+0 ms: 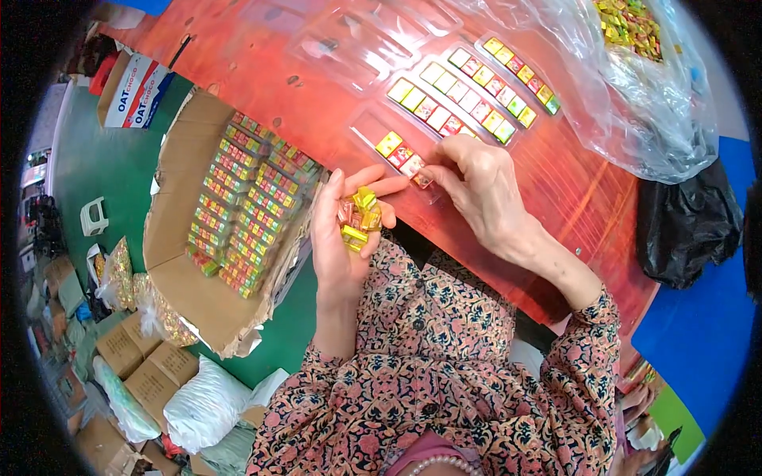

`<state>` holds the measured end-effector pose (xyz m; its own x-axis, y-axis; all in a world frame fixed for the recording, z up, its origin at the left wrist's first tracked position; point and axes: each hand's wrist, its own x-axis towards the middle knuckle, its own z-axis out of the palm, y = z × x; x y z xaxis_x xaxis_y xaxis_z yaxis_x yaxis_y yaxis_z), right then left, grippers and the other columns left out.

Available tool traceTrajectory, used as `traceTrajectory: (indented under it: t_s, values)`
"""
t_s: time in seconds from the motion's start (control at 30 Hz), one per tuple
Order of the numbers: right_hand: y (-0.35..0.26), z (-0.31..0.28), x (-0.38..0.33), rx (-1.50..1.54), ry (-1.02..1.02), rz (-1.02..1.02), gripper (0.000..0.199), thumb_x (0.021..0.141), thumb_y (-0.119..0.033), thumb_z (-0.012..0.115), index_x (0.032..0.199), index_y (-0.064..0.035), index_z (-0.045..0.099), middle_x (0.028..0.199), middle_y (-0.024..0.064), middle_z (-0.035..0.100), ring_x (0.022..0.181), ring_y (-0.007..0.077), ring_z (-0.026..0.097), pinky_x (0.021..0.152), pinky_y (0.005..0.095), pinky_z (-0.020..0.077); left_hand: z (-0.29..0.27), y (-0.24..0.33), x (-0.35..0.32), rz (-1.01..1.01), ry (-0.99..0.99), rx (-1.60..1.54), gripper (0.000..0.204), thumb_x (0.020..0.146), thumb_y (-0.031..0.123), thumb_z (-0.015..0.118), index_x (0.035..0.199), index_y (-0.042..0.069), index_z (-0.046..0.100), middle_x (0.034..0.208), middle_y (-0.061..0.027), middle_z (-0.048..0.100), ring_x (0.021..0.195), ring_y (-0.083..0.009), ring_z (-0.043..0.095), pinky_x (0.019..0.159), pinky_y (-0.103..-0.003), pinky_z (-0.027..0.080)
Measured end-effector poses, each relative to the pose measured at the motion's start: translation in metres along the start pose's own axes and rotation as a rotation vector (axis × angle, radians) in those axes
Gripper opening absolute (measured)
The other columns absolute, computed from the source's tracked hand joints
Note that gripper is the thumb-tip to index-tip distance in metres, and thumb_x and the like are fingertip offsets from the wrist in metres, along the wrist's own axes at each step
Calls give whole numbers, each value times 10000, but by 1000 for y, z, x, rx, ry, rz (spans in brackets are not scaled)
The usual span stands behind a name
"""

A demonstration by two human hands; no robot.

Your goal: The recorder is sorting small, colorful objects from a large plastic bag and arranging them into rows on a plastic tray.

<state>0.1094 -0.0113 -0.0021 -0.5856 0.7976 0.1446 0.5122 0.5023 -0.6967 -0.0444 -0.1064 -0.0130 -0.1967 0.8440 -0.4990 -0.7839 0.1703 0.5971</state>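
Observation:
My left hand is cupped, palm up, around a handful of small wrapped candies in yellow, red and gold. My right hand has its thumb and fingers pinched at a candy at the near end of a clear plastic tray. Other candies lie in a row in that tray, and its far end is bare. Beside it on the red table, several clear trays hold longer rows of red, yellow, green and white candies.
Empty clear trays lie farther back on the table. A clear plastic bag of loose candies stands at the right, above a black bag. To my left, an open cardboard box holds stacked filled trays. Sacks and cartons crowd the floor.

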Motion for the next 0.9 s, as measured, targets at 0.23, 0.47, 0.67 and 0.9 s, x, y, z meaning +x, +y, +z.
traceTrajectory:
  t_s: [0.23,0.47,0.67,0.9]
  values:
    - [-2,6,-12,-116,9,-133,125,721,-15,634,837,-20,589,705,93,531,634,246,564,555,332,457,-5,2,0,-28,25,23,517,941,363,337,1119,-104,467,938,-254,613,554,-148,577,303,-153,295]
    - [-3,11,-12,-81,44,-184,141,730,7,623,866,-20,599,714,96,517,645,236,561,557,321,449,-10,6,2,-99,-61,-76,586,951,426,260,1127,-88,481,976,-257,603,584,-162,590,307,-145,319]
    - [-26,-3,-2,222,-29,-225,198,730,-22,633,927,-24,613,774,103,556,710,236,556,606,327,444,-11,2,1,-115,-302,-350,649,944,483,203,1110,-64,508,999,-237,601,570,-176,593,301,-159,316]
    - [-33,-9,0,168,-230,-253,193,729,-79,628,917,-38,619,834,82,558,779,259,521,699,361,413,-1,-5,-3,-270,-231,-255,596,946,458,239,1114,-43,515,850,-115,617,543,-152,585,298,-176,288]
